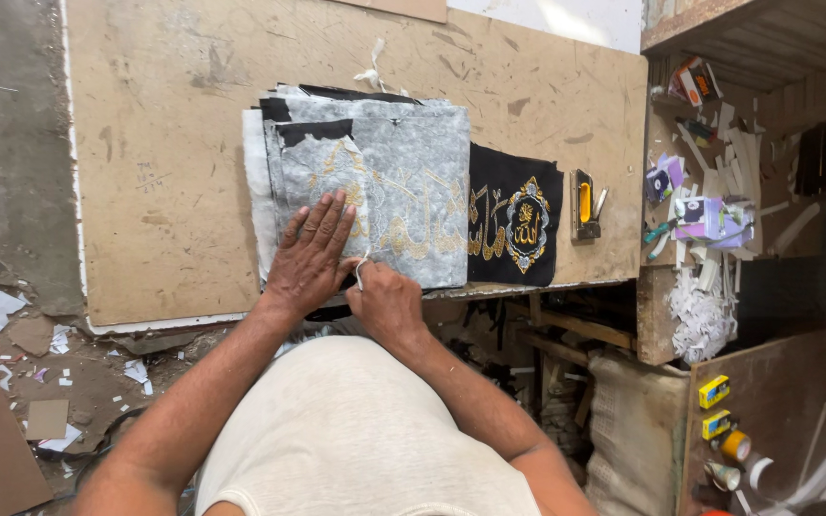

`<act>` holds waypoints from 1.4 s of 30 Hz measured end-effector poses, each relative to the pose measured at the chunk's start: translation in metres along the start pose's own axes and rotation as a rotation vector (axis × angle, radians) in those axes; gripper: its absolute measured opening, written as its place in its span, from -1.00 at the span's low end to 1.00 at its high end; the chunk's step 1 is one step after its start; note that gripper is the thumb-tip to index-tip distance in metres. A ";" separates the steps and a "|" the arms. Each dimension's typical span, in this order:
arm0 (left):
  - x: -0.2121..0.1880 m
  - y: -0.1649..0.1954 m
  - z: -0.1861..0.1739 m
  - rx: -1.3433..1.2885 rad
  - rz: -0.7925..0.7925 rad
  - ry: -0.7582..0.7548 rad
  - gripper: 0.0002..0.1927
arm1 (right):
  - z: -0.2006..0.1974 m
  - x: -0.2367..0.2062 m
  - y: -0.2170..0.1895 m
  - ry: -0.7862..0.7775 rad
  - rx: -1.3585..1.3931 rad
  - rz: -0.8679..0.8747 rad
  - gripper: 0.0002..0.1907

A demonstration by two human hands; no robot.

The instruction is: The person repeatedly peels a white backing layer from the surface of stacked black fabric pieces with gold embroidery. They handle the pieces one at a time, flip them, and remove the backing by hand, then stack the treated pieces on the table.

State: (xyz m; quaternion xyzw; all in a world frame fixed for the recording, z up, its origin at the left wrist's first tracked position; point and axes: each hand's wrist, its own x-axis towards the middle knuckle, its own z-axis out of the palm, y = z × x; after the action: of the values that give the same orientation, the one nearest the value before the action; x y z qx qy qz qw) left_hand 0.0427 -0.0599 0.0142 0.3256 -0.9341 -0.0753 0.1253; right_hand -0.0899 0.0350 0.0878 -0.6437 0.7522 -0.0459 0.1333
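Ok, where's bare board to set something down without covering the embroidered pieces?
The board is bare left of the grey fabric stack, and behind it toward the far edge. Crowded: the left hand presses the stack, the right hand pinches at its near edge; black embroidered cloth and a yellow tool fill the right.

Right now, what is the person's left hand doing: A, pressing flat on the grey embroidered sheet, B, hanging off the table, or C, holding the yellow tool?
A: the left hand lies spread flat on the grey sheet, while the yellow tool sits untouched beyond the black cloth.
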 end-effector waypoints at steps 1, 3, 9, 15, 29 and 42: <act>-0.001 0.000 0.003 0.029 0.000 -0.014 -0.19 | 0.003 -0.003 0.004 -0.013 0.013 0.036 -0.67; 0.000 -0.001 0.007 0.056 -0.002 -0.026 -0.17 | 0.005 -0.004 0.015 -0.029 0.040 0.099 -0.61; 0.000 -0.004 0.008 -0.034 -0.010 -0.021 -0.19 | -0.026 -0.004 0.065 0.070 0.059 0.401 -0.77; 0.010 -0.001 0.013 -0.079 -0.058 0.015 -0.30 | -0.020 -0.010 0.029 -0.112 -0.059 0.189 -0.46; 0.018 0.007 0.014 0.046 -0.080 0.066 -0.35 | -0.035 -0.033 0.129 -0.124 -0.192 0.768 -0.72; 0.027 0.013 0.009 0.056 -0.063 0.057 -0.39 | -0.021 -0.022 0.099 0.267 -0.114 0.411 -0.47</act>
State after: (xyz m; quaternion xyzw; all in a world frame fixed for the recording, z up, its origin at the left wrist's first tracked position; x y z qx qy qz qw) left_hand 0.0124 -0.0666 0.0138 0.3602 -0.9213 -0.0437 0.1401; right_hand -0.1874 0.0709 0.0876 -0.4719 0.8796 -0.0600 0.0031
